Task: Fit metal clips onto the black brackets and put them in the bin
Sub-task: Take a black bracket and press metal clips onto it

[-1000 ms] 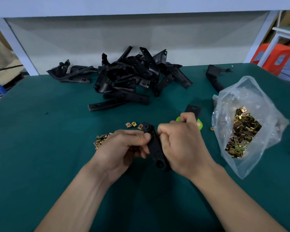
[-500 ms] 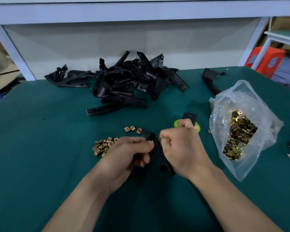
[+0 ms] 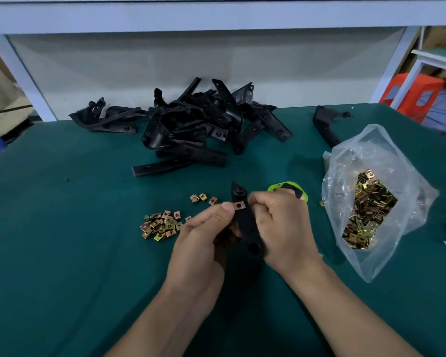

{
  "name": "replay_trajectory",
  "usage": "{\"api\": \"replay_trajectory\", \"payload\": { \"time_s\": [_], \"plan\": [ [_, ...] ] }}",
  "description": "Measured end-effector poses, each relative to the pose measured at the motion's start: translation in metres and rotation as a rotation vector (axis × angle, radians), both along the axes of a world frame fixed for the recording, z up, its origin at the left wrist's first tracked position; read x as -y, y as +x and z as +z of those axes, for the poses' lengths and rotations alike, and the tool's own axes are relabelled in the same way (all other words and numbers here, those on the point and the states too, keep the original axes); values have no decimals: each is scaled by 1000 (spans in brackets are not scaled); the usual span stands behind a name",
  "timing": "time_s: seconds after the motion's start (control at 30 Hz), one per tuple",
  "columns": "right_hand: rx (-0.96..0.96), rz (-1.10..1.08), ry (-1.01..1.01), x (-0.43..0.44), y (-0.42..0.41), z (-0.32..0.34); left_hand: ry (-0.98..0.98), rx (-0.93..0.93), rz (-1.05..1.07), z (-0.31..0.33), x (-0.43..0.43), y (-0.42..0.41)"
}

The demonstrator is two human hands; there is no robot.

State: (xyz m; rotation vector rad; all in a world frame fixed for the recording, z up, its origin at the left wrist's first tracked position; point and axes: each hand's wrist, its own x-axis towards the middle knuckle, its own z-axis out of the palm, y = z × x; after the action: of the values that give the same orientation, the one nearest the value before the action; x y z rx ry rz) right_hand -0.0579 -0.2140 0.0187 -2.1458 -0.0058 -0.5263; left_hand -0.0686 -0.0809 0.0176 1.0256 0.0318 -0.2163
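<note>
A black bracket (image 3: pixel 246 225) is held above the green table between both hands. My right hand (image 3: pixel 281 225) grips it from the right side. My left hand (image 3: pixel 204 233) holds it from the left, with the thumb beside a metal clip (image 3: pixel 239 205) that sits on the bracket's upper part. A small heap of loose metal clips (image 3: pixel 160 225) lies on the cloth left of my hands, with three more clips (image 3: pixel 202 198) just beyond. A pile of black brackets (image 3: pixel 204 122) lies at the back middle of the table. No bin is in view.
A clear plastic bag of metal clips (image 3: pixel 368 210) lies open at the right. A green object (image 3: pixel 289 188) with a black part on it lies behind my right hand. One lone bracket (image 3: pixel 325 124) lies at the back right. An orange stool (image 3: pixel 412 96) stands beyond the table's right corner.
The bracket has been turned so that the clip on its upper part now shows between my thumbs. Both hands stay on it at the same spot.
</note>
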Motion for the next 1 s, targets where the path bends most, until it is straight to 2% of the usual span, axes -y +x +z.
{"api": "replay_trajectory", "payload": {
  "time_s": [0.13, 0.23, 0.33, 0.57, 0.7, 0.87, 0.93, 1.0],
  "plan": [
    [-77, 194, 353, -3, -1, 4, 129, 205, -10, 1, 2, 2],
    [-132, 289, 540, -9, -4, 4, 139, 298, -13, 2, 3, -1],
    [-155, 311, 542, -11, -4, 3, 138, 359, -38, 5, 3, -5],
    [-156, 301, 557, -10, -4, 1, 110, 299, -69, 8, 2, -6],
    [-142, 242, 543, -12, -3, -1, 69, 264, -78, 12, 2, -7],
    [-75, 192, 427, -12, -8, -3, 40, 248, -143, 18, -2, -5],
    [26, 130, 258, -10, -11, -2, 22, 248, -216, 21, -6, -1],
    [175, -9, -10, -8, -10, 1, 43, 261, -243, 23, -11, 4]
  ]
}}
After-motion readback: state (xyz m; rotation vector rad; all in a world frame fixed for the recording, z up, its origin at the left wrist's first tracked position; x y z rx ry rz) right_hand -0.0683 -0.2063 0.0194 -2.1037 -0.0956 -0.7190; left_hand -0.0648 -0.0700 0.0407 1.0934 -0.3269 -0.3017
